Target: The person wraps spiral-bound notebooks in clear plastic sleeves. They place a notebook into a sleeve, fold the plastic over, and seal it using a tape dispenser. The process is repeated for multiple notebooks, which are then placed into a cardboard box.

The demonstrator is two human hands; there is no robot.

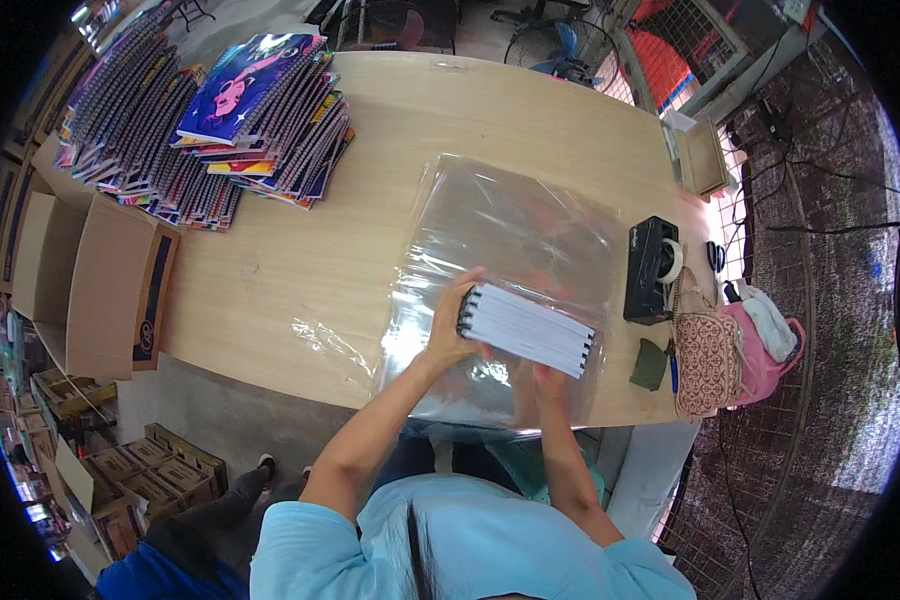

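A stack of spiral notebooks stands on edge with its white page edges facing up, on top of a pile of clear plastic sheets on the wooden table. My left hand grips the stack's left end, by the black spiral bindings. Under the stack's near side is my right hand, partly hidden by it and by glare on the plastic.
Piles of colourful spiral notebooks fill the table's far left. A black tape dispenser, a patterned pouch and a pink bag sit at the right edge. An open cardboard box stands at the left, with more boxes on the floor.
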